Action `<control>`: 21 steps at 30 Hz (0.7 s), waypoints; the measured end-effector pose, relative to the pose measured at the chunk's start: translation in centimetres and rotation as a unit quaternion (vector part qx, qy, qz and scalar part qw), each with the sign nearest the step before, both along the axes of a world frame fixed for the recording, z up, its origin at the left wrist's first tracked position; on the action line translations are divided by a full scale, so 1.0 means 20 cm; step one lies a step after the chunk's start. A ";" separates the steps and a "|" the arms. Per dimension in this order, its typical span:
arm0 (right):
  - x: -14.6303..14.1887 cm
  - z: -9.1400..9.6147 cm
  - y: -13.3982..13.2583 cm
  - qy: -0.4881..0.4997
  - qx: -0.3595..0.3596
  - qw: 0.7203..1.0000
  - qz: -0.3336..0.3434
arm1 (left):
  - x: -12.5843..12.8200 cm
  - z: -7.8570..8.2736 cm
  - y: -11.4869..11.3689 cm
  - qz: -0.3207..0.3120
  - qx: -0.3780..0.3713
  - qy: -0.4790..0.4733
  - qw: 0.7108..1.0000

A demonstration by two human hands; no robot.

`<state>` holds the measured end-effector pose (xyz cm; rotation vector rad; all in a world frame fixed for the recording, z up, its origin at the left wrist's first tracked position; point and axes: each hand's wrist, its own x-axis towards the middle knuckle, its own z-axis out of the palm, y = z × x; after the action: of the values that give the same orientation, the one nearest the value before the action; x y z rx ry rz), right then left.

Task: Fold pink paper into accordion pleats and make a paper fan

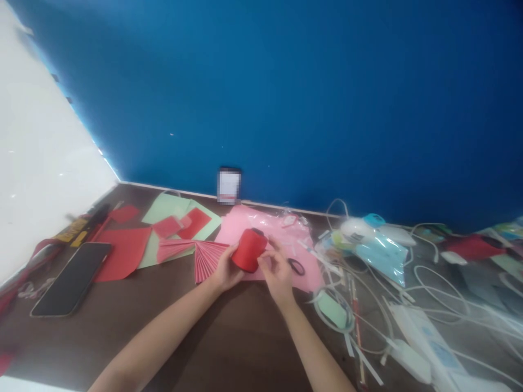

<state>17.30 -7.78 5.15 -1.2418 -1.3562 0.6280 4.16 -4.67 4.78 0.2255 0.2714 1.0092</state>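
Note:
A red spool of thread point(250, 250) is held tilted above the table in my left hand point(229, 271), whose fingers wrap its left side. Close against the spool's right side is my right hand point(278, 272), thumb and forefinger pinched together. Any thread between those fingertips is too fine to make out. Just left of my left hand lies a pleated pink paper fan point(206, 261). Under and behind the spool spreads a pink sheet point(235, 226). Black-handled scissors point(296, 267), partly hidden, rest on that sheet beside my right hand.
A phone point(73, 280), red paper point(125, 253) and pale green paper point(161, 207) lie to the left. Tangled white cables point(379, 310), a power strip point(429, 340) and a blue plastic packet point(384, 253) crowd the right. A blue wall point(286, 109) rises behind the table.

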 end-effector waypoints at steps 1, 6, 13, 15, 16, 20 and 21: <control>0.00 0.00 0.00 -0.005 0.002 1.000 -0.003 | 0.00 0.00 0.00 0.000 0.001 -0.001 1.000; 0.02 -0.01 0.00 -0.044 0.014 0.999 0.005 | 0.00 0.03 -0.01 0.003 0.004 -0.002 1.000; 0.03 -0.01 0.01 -0.072 0.005 0.997 -0.002 | 0.00 0.00 0.00 0.003 0.000 0.017 1.000; 0.03 -0.01 0.01 -0.077 0.004 0.997 -0.013 | 0.01 -0.01 0.00 0.010 -0.002 0.024 1.000; 0.03 -0.01 0.00 -0.081 0.006 0.996 -0.022 | 0.01 -0.02 0.00 0.016 -0.003 0.030 0.999; 0.05 0.00 0.00 -0.089 0.025 0.993 -0.073 | 0.00 -0.03 -0.01 0.028 -0.002 0.076 0.997; 0.05 0.00 0.00 -0.085 0.031 0.992 -0.088 | 0.00 -0.03 -0.01 0.026 0.002 0.091 0.996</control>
<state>18.31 -7.69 5.19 -1.3726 -1.3761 0.3605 4.15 -4.84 4.14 0.3168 0.4422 1.0419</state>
